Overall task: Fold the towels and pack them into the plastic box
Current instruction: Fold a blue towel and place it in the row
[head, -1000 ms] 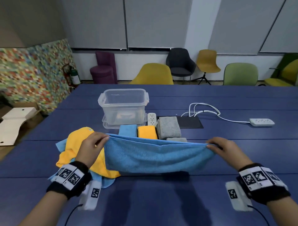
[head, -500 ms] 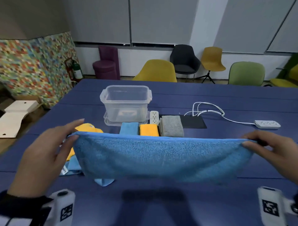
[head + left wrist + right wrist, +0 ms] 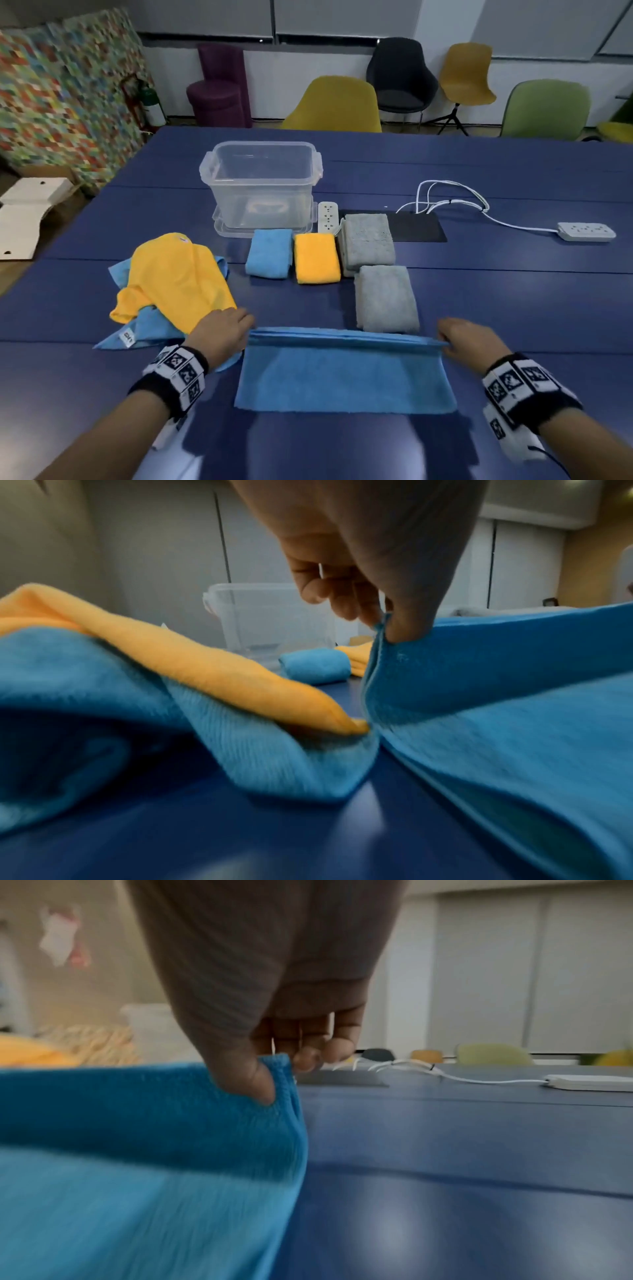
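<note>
left of the plastic box (image 3: pixel 262 185): a loose heap, yellow towel (image 3: pixel 178 277) over blue cloth (image 3: pixel 144 329). left hand (image 3: pixel 219 334) pinches the left corner of the blue towel (image 3: pixel 344 377), thumb and fingers pressed on its edge. that towel lies in front of the box, near half flat on the table (image 3: pixel 513 291), far edge lifted taut between both hands. just in front of the box: folded blue towel (image 3: pixel 270 253), folded yellow towel (image 3: pixel 317 258), two folded grey towels (image 3: pixel 368 240) (image 3: pixel 385 298). right of the box: power strip (image 3: pixel 586 232) with white cable. right hand (image 3: pixel 471 341) pinches the towel's right corner.
</note>
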